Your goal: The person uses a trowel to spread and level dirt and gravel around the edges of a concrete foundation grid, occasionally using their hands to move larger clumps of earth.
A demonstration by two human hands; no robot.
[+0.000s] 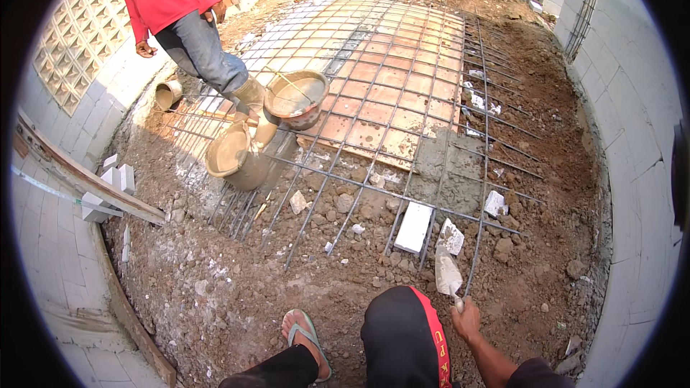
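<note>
The trowel [449, 279] is gripped by its handle in the right grip [467, 318], at the near right corner of the mesh [359, 184]; the left grip is out of view. For even spreading, the blade is best held nearly flat and clear of the bars. Counted: one trowel, one wet concrete patch [445, 161], two upright buckets [305, 120] [246, 172], one tipped bucket [172, 91].

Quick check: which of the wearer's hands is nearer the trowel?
Right. The right hand holds the trowel, so it is in direct contact with it. The left hand is out of view, so its exact place cannot be told.
</note>
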